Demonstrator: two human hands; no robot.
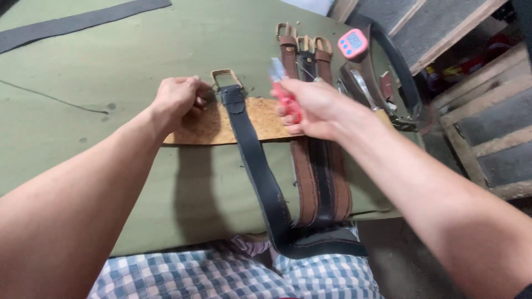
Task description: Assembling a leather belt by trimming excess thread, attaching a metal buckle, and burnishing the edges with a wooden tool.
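Head view: left hand (176, 99) fingers curled, pressing the black belt (252, 149) beside its buckle (226, 77) onto a cork board (213, 128); right hand (313, 105) clenched around a red-handled tool (288, 101). Three belts (318, 177) lie alongside on the green table (111, 66).

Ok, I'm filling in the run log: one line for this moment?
left hand pins black belt by buckle | right hand holds red-handled tool | cork board beneath

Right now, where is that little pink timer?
In the head view the pink timer sits at the upper right of the green table, just right of the three belt buckles and beyond the right hand.
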